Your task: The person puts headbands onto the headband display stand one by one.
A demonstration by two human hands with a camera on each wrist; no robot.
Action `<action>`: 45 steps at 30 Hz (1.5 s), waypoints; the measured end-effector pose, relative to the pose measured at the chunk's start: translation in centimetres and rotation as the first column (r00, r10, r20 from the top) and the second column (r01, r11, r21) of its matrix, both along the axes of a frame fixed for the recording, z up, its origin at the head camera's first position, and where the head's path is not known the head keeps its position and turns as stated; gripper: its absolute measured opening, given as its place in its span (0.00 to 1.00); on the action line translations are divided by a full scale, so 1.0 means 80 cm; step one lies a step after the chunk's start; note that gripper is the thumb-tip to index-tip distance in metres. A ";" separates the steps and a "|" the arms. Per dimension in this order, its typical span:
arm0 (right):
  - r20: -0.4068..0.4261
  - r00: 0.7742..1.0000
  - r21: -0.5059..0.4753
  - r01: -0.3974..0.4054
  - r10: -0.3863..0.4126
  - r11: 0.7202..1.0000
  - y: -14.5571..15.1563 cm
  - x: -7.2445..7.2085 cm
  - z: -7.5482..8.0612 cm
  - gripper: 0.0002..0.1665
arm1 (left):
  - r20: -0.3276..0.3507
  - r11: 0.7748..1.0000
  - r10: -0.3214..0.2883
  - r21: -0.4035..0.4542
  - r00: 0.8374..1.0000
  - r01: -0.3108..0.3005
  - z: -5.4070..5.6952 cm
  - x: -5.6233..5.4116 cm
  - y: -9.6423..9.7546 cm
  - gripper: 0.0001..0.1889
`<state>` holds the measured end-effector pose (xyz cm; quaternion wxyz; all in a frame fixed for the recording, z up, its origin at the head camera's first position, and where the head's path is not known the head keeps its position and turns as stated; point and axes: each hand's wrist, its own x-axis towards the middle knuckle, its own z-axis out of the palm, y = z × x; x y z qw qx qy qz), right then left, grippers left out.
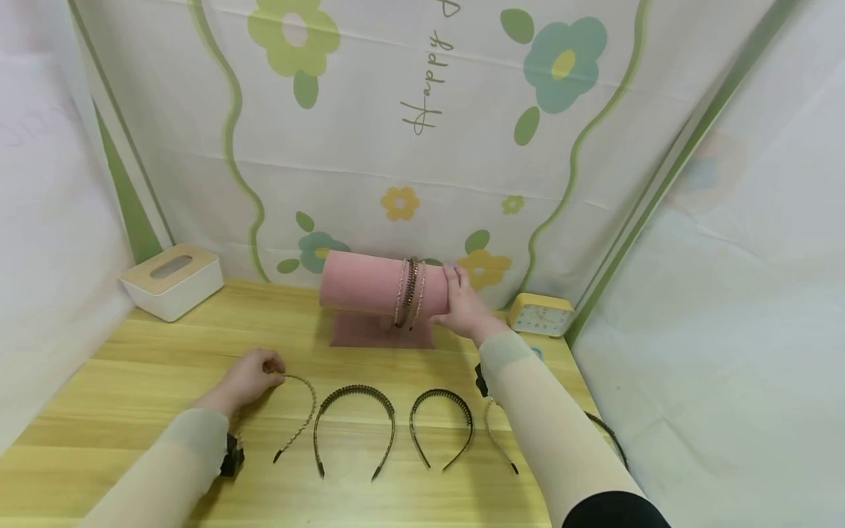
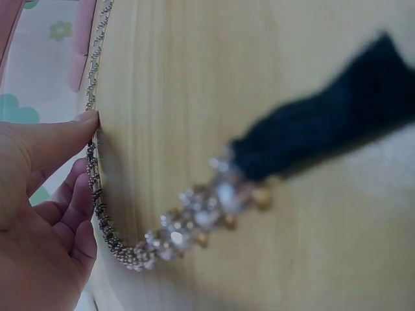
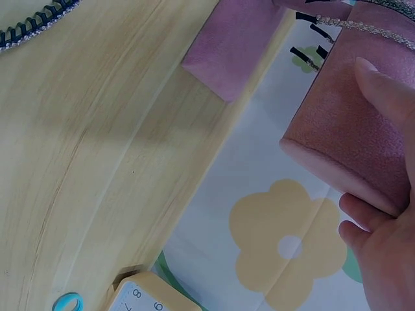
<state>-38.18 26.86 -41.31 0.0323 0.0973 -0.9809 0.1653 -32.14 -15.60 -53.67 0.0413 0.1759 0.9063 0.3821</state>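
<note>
Between thumb and fingers, my left hand (image 1: pixel 248 379) pinches a beaded headband (image 1: pixel 312 411) at its upper left, and its dark tip points toward me. In the left wrist view that headband (image 2: pixel 94 175) curves past my thumb, its other dark tip blurred close to the camera. My right hand (image 1: pixel 467 306) holds the right end of the pink roll-shaped headband stand (image 1: pixel 363 281). Seen from the right wrist, the thumb lies along the roll (image 3: pixel 353 120) and the fingers curl at its end. Several headbands (image 1: pixel 411 293) hang side by side on the roll near that hand.
On the wooden table (image 1: pixel 165 367) lie a wide dark headband (image 1: pixel 356 389), a smaller toothed one (image 1: pixel 441 393) and a thin one (image 1: pixel 499 440) beside my right sleeve. A tissue box (image 1: pixel 174 282) stands back left, a yellow clock (image 1: pixel 541 314) back right. Printed curtains (image 1: pixel 370 147) enclose the table.
</note>
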 end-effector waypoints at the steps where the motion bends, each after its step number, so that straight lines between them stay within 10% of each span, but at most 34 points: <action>1: 0.001 1.000 0.000 -0.001 0.001 1.000 0.000 0.000 0.000 0.73 | 0.000 1.000 0.003 0.001 1.000 -0.003 0.000 0.000 0.000 0.03; 13: 0.007 1.000 -0.025 0.006 -0.005 1.000 0.000 0.002 -0.001 0.73 | -0.011 1.000 -0.005 0.015 1.000 0.006 -0.009 -0.002 -0.005 0.04; 22: 0.004 1.000 -0.016 0.013 -0.013 1.000 0.001 0.002 -0.003 0.73 | 0.192 0.974 -0.044 0.226 0.980 -0.001 0.001 -0.009 -0.025 0.09; 26: 0.005 1.000 -0.012 0.009 -0.009 1.000 0.000 0.003 -0.003 0.73 | 0.347 0.956 -0.110 0.292 0.931 0.004 0.014 -0.013 -0.040 0.17; 34: 0.021 1.000 -0.019 0.021 -0.020 1.000 -0.002 0.007 0.002 0.72 | 0.570 0.923 -0.277 0.382 0.774 0.049 0.051 -0.003 -0.053 0.21; 42: 0.024 0.999 -0.010 0.030 -0.029 1.000 -0.002 0.007 0.004 0.72 | 0.595 0.853 -0.472 0.494 0.651 0.167 0.068 -0.003 -0.057 0.17; 45: 0.023 0.999 -0.013 0.032 -0.032 0.999 -0.002 0.006 0.004 0.72 | 0.543 0.796 -0.552 0.568 0.632 0.207 0.080 -0.008 -0.059 0.16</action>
